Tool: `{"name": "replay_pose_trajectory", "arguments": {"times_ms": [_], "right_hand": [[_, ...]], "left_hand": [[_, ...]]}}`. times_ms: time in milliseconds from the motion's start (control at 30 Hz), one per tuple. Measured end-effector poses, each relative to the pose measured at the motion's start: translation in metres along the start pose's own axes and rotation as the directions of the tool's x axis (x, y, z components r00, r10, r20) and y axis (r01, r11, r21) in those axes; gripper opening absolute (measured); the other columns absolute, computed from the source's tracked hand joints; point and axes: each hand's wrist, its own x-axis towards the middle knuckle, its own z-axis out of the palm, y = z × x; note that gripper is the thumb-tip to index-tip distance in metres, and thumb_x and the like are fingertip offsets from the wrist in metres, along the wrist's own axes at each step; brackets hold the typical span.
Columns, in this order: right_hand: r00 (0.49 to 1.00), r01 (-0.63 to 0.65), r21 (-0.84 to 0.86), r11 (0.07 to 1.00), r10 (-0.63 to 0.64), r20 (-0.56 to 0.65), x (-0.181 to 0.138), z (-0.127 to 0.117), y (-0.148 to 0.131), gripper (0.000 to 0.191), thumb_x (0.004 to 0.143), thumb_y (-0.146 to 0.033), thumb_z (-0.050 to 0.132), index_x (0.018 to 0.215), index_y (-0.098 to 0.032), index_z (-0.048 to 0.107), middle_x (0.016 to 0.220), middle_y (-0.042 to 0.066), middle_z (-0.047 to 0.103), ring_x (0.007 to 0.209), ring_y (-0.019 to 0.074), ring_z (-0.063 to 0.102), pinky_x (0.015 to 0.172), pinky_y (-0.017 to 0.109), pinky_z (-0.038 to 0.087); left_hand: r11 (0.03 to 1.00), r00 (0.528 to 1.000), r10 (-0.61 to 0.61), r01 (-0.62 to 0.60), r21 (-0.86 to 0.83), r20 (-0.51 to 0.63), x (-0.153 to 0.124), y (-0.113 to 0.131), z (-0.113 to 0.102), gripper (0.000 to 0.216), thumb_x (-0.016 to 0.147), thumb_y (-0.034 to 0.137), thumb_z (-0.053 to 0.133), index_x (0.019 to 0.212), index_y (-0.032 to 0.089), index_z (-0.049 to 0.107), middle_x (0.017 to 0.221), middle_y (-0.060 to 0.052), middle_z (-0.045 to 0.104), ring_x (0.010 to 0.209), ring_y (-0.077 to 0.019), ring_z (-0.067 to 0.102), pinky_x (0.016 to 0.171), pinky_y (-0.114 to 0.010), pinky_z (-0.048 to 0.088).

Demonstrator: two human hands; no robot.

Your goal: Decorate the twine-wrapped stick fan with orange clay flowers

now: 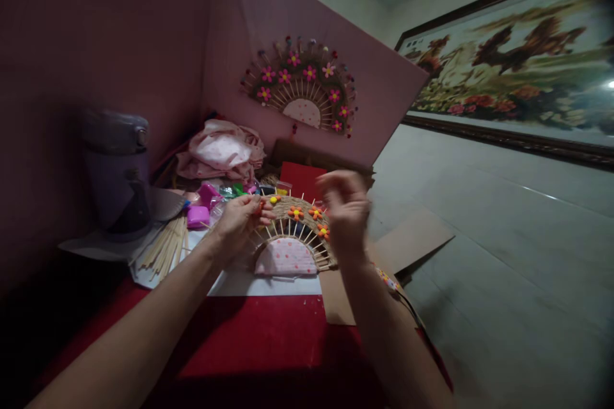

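A semicircular fan-shaped craft piece [284,211] of sticks and woven twine stands on the table between my hands. Orange flowers with yellow centres [296,212] dot its twine band, and spotted cloth [286,257] covers its half-round base. At the band's upper left, my left hand [242,216] is closed in a pinch, with a small orange-red piece [261,206] at its fingertips. Its material is too small to make out. Raised over the fan's right side, my right hand [348,211] has bent fingers smeared by motion, and I cannot see whether they hold anything.
Wooden sticks [167,246] lie on white paper at left, near a purple tumbler [118,172] and a magenta box [197,216]. Crumpled pink cloth [223,147] is piled behind. A finished fan with pink flowers [302,86] hangs on the pink panel. Cardboard [415,239] lies right.
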Motion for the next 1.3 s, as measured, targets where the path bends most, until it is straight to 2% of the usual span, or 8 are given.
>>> {"name": "replay_pose_trajectory", "arguments": {"times_ms": [100,267,467,633,767,867,1167,1300], "right_hand": [[0.996,-0.084,0.035,0.996,0.085,-0.019,-0.012,0.028,0.011,0.014,0.084,-0.03,0.058,0.086,-0.018,0.065,0.086,0.003,0.061,0.078,0.0143,0.058,0.067,0.027,0.048],[0.994,-0.108,0.108,0.988,0.108,0.003,-0.03,0.051,0.028,0.016,0.078,-0.026,0.064,0.092,-0.019,0.062,0.091,0.004,0.062,0.079,0.015,0.057,0.069,0.027,0.047],[1.0,-0.016,0.123,0.992,0.013,0.024,-0.037,0.045,0.027,0.002,0.08,-0.018,0.061,0.08,-0.019,0.062,0.079,0.001,0.059,0.075,0.0143,0.053,0.069,0.027,0.043],[0.999,-0.03,0.119,0.992,0.028,0.016,-0.043,0.039,0.032,0.007,0.081,-0.021,0.063,0.074,-0.019,0.061,0.071,0.0,0.056,0.068,0.0129,0.05,0.065,0.026,0.041],[0.992,-0.126,0.213,0.969,0.12,0.04,-0.048,0.041,0.042,0.009,0.08,-0.026,0.064,0.074,-0.019,0.06,0.073,0.0,0.057,0.069,0.013,0.053,0.065,0.026,0.043],[0.975,-0.221,0.293,0.93,0.201,0.096,-0.049,0.042,0.046,0.017,0.074,-0.028,0.069,0.087,-0.02,0.062,0.08,0.0,0.061,0.071,0.0133,0.057,0.066,0.026,0.046],[0.983,-0.177,0.185,0.967,0.167,0.071,-0.046,0.036,0.039,0.008,0.082,-0.025,0.061,0.08,-0.02,0.067,0.076,0.002,0.064,0.074,0.0152,0.058,0.069,0.028,0.047],[0.986,-0.159,0.133,0.978,0.151,0.069,-0.048,0.036,0.041,0.009,0.081,-0.026,0.061,0.076,-0.02,0.065,0.073,0.001,0.063,0.069,0.0144,0.057,0.065,0.027,0.046]], "left_hand": [[0.992,0.99,-0.07,0.081,-0.091,0.119,-0.003,-0.002,-0.002,0.019,0.078,0.021,0.062,0.093,0.01,0.062,0.077,-0.007,0.063,0.054,-0.0105,0.059,0.046,-0.021,0.047],[0.987,0.987,-0.113,0.124,-0.101,0.113,-0.006,-0.005,-0.001,0.033,0.068,0.017,0.073,0.099,0.014,0.063,0.081,-0.006,0.065,0.06,-0.0097,0.06,0.054,-0.02,0.049],[0.991,0.981,-0.132,0.13,0.023,0.14,-0.007,-0.01,0.001,0.026,0.063,0.025,0.078,0.08,0.011,0.064,0.071,-0.002,0.06,0.055,-0.0058,0.055,0.049,-0.015,0.04],[0.981,0.971,-0.162,0.139,0.132,0.179,-0.005,-0.017,-0.003,0.021,0.067,0.027,0.075,0.075,0.013,0.062,0.064,-0.001,0.06,0.054,-0.0073,0.054,0.048,-0.017,0.038],[0.981,0.984,-0.157,0.146,0.131,0.084,-0.005,-0.015,0.002,0.023,0.059,0.019,0.078,0.071,0.012,0.06,0.062,0.001,0.058,0.052,-0.007,0.053,0.049,-0.018,0.04],[0.983,0.99,-0.14,0.135,0.128,0.031,-0.007,-0.012,0.006,0.025,0.056,0.019,0.079,0.07,0.013,0.06,0.062,0.001,0.058,0.052,-0.0079,0.054,0.049,-0.018,0.04],[0.981,0.982,-0.161,0.148,0.128,0.095,-0.008,-0.013,0.006,0.022,0.06,0.023,0.078,0.072,0.012,0.063,0.062,-0.002,0.062,0.054,-0.0087,0.056,0.051,-0.019,0.041],[0.97,0.985,-0.168,0.159,0.186,0.033,-0.009,-0.011,0.01,0.021,0.054,0.017,0.078,0.063,0.011,0.06,0.057,-0.001,0.059,0.049,-0.0065,0.052,0.047,-0.017,0.038]]}}
